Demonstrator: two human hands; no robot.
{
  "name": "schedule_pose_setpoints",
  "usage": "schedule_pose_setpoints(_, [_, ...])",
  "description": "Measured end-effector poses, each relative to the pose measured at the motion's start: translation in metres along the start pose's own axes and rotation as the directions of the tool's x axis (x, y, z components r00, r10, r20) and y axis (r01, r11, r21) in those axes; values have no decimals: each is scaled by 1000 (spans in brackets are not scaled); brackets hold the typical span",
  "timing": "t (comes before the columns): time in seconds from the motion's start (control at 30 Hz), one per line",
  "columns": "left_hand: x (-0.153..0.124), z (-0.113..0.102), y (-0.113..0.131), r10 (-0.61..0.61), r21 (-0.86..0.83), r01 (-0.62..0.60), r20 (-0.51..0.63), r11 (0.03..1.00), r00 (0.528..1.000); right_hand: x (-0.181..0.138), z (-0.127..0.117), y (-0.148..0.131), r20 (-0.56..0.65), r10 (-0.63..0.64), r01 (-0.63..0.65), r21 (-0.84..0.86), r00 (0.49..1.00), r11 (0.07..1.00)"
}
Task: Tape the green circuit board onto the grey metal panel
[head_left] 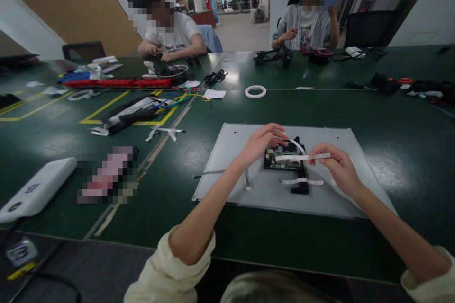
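A pale grey flat panel (217, 163) lies on the table in front of me, bearing a circuit board (273, 161) set in a black mount (302, 188). My left hand (266, 141) is over the board's upper left, its bent fingers closed at one end of a thin, curved white strip (296, 144). At the board's right, my right hand (336, 164) pinches white strip material between thumb and fingers. A straight white strip (298, 156) crosses above the board to those fingers. Another white strip (304, 182) lies across the mount's lower part. My fingers hide part of the board.
A roll of white tape (255, 91) lies beyond the panel. At left are a white power bank (40, 187) and a blurred pink item (110, 175). Red parts (117, 83) and cables lie farther back. Two people (177, 33) sit across the table, near a black headset-like object (273, 56).
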State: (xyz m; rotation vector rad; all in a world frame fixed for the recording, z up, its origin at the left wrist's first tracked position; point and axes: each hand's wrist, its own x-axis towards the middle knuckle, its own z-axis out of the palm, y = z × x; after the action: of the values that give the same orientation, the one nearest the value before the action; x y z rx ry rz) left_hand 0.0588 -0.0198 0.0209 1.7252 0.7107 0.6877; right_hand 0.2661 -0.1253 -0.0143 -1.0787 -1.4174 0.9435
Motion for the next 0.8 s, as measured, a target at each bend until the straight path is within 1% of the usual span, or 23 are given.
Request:
schedule_pose_setpoints(0.07, [-6, -1, 14, -49, -69, 53, 56, 996, 997, -2, 4, -7, -16, 37, -37, -1, 999, 999])
schedule_pose_setpoints(0.13, [-12, 0, 24, -63, -47, 70, 125, 996, 990, -5, 8, -14, -33, 69, -69, -17, 997, 997])
schedule_pose_setpoints(0.2, [-16, 1, 30, -62, 8, 62, 195, 998, 979, -6, 12, -19, -34, 83, -84, -35, 996, 996])
schedule_pose_setpoints(0.33, [-20, 0, 29, -55, 35, 46, 322, 998, 945, -6, 15, -22, -45, 91, -94, -65, 995, 993])
schedule_pose_setpoints(0.47, [-22, -8, 30, -97, 28, 93, 368, 995, 925, -5, 14, -23, -114, 101, -112, -86, 988, 990])
schedule_pose_setpoints(0.53, [-22, -11, 32, -96, 21, 95, 351, 995, 931, -5, 14, -24, -138, 115, -128, -86, 984, 988])
schedule_pose_setpoints(0.6, [-21, -13, 35, -73, 5, 74, 283, 997, 956, -6, 16, -25, -125, 154, -160, -39, 980, 986])
schedule_pose_setpoints(0.7, [-19, -12, 35, -30, -32, 35, 135, 999, 990, -8, 25, -26, -32, 256, -251, 105, 966, 962])
schedule_pose_setpoints(0.8, [-18, -9, 34, -13, -54, 16, 62, 998, 998, -12, 38, -26, 61, 354, -359, 217, 933, 908])
